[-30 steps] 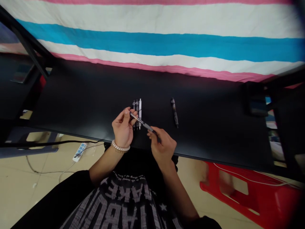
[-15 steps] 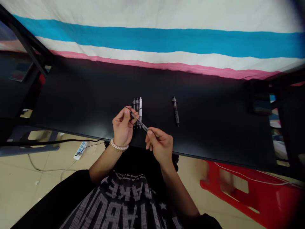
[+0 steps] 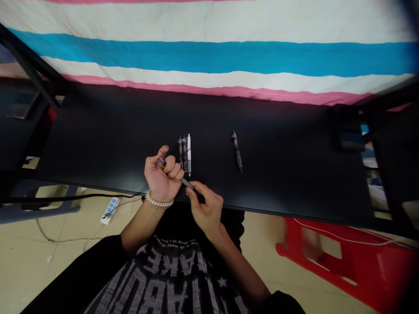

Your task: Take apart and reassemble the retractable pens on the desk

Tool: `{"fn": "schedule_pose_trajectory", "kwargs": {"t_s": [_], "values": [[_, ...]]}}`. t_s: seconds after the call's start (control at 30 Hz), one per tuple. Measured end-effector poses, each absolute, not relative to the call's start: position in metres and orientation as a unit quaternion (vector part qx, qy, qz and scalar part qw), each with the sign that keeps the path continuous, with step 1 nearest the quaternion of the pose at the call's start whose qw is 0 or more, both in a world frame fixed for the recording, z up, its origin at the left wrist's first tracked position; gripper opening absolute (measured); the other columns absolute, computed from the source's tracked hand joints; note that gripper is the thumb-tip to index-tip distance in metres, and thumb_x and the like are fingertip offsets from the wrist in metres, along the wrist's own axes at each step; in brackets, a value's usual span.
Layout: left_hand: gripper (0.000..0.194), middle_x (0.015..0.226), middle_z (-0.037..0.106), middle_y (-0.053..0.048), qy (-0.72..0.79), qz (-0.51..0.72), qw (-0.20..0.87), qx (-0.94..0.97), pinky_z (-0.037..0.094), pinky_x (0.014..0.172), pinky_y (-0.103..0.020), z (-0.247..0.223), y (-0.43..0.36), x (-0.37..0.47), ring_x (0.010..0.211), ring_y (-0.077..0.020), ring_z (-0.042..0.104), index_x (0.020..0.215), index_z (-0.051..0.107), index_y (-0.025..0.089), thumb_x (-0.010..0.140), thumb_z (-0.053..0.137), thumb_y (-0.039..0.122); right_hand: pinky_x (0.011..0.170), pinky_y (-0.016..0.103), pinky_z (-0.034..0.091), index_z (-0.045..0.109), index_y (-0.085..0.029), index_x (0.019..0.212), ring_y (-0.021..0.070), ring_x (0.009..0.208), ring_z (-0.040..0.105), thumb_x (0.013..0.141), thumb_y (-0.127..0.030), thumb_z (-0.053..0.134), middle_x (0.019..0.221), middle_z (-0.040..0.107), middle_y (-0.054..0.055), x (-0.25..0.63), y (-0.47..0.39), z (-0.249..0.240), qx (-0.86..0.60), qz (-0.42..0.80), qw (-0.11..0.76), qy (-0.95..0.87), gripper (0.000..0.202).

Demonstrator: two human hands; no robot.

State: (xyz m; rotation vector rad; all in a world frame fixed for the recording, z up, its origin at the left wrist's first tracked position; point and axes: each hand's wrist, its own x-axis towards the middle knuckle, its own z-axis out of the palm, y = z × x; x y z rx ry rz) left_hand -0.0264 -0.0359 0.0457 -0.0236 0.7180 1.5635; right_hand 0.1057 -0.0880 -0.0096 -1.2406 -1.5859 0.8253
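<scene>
My left hand (image 3: 163,174), palm up with a coiled band at its wrist, has its fingers wrapped round a dark pen (image 3: 187,182). The pen's upper end shows near the thumb, and its grey lower part sticks out toward my right hand (image 3: 206,205), which pinches that end. Just beyond my left hand, two dark pens (image 3: 184,152) and a white pen (image 3: 189,150) lie side by side on the black table (image 3: 288,152). Another dark pen (image 3: 237,151) lies apart to the right.
A striped cloth (image 3: 209,56) hangs along the table's far edge. Below the near edge are a power strip (image 3: 110,210) with cables at the left and a red stool (image 3: 360,261) at the right. Black frame bars stand at both sides.
My left fingers have curled round the pen, which they held by its end before. My right hand has moved slightly left and down. The view has shifted a little.
</scene>
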Motion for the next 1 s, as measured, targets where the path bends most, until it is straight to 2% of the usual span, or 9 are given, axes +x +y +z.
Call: {"fn": "schedule_pose_trajectory", "kwargs": {"t_s": [0.17,0.23,0.33,0.4,0.47,0.57,0.63,0.8,1.0], "values": [[0.044,0.045,0.031,0.007,0.304,0.681,0.665,0.041,0.024,0.037,-0.021,0.045,-0.032,-0.023,0.034,-0.0083,0.024,0.083,0.059,0.020,0.102,0.022,0.035,0.068,0.026,0.061,0.073,-0.019,0.101,0.0151,0.069,0.073,0.094,-0.025,0.065,0.087,0.079,0.003,0.109,-0.086,-0.008,-0.507,0.289,0.464,-0.667,0.012],[0.042,0.049,0.043,0.005,0.317,0.661,0.674,0.095,0.036,0.042,-0.021,0.040,-0.028,-0.021,0.038,-0.0088,0.040,0.088,0.062,0.020,0.103,0.028,0.042,0.066,0.025,0.059,0.073,-0.018,0.101,0.0141,0.066,0.071,0.096,-0.025,0.062,0.085,0.078,0.003,0.113,-0.084,-0.009,-0.512,0.262,0.457,-0.678,0.013],[0.054,0.088,0.072,-0.008,0.374,0.628,0.650,0.209,0.056,0.077,-0.031,0.026,-0.021,-0.022,0.083,-0.0178,0.072,0.108,0.065,0.020,0.099,0.034,0.063,0.062,0.025,0.055,0.072,-0.018,0.102,0.0126,0.060,0.067,0.098,-0.027,0.058,0.078,0.075,0.002,0.125,-0.074,-0.013,-0.563,0.206,0.438,-0.670,0.017],[0.059,0.121,0.071,-0.011,0.413,0.623,0.600,0.285,0.051,0.102,-0.038,0.016,-0.019,-0.028,0.119,-0.0231,0.066,0.120,0.063,0.023,0.096,0.037,0.070,0.063,0.027,0.054,0.072,-0.017,0.101,0.0137,0.062,0.064,0.098,-0.029,0.057,0.077,0.073,0.004,0.138,-0.064,-0.018,-0.606,0.140,0.424,-0.658,0.019],[0.055,0.136,0.065,-0.011,0.460,0.620,0.533,0.347,0.044,0.111,-0.042,0.007,-0.019,-0.038,0.129,-0.0244,0.059,0.125,0.063,0.025,0.095,0.044,0.067,0.069,0.032,0.054,0.074,-0.017,0.098,0.0183,0.073,0.064,0.097,-0.033,0.060,0.084,0.070,0.008,0.152,-0.054,-0.023,-0.639,0.058,0.400,-0.654,0.021],[0.039,0.132,0.066,-0.011,0.538,0.579,0.422,0.443,0.047,0.108,-0.042,-0.003,-0.025,-0.052,0.121,-0.0230,0.064,0.124,0.066,0.025,0.096,0.057,0.050,0.082,0.046,0.051,0.074,-0.018,0.104,0.0273,0.092,0.059,0.092,-0.039,0.064,0.099,0.064,0.014,0.165,-0.043,-0.026,-0.681,-0.029,0.363,-0.635,0.027],[0.032,0.128,0.067,-0.011,0.561,0.553,0.363,0.498,0.051,0.103,-0.041,-0.009,-0.030,-0.057,0.117,-0.0224,0.065,0.120,0.068,0.023,0.095,0.062,0.042,0.086,0.049,0.049,0.073,-0.018,0.110,0.0281,0.095,0.056,0.093,-0.039,0.063,0.101,0.062,0.014,0.162,-0.041,-0.023,-0.677,-0.012,0.371,-0.636,0.028],[0.022,0.128,0.067,-0.010,0.571,0.475,0.258,0.619,0.048,0.107,-0.047,-0.012,-0.037,-0.055,0.121,-0.0226,0.062,0.114,0.070,0.022,0.096,0.061,0.027,0.084,0.036,0.051,0.070,-0.020,0.110,0.0217,0.090,0.059,0.097,-0.029,0.057,0.092,0.066,0.006,0.125,-0.037,-0.011,-0.542,0.216,0.381,-0.717,0.020],[0.016,0.128,0.065,-0.011,0.587,0.387,0.186,0.686,0.049,0.105,-0.049,-0.014,-0.036,-0.050,0.119,-0.0246,0.061,0.105,0.072,0.020,0.094,0.060,0.022,0.074,0.032,0.047,0.070,-0.020,0.098,0.0219,0.085,0.056,0.099,-0.027,0.051,0.090,0.062,0.007,0.101,-0.023,-0.011,-0.526,0.188,0.254,-0.789,0.020]]}}
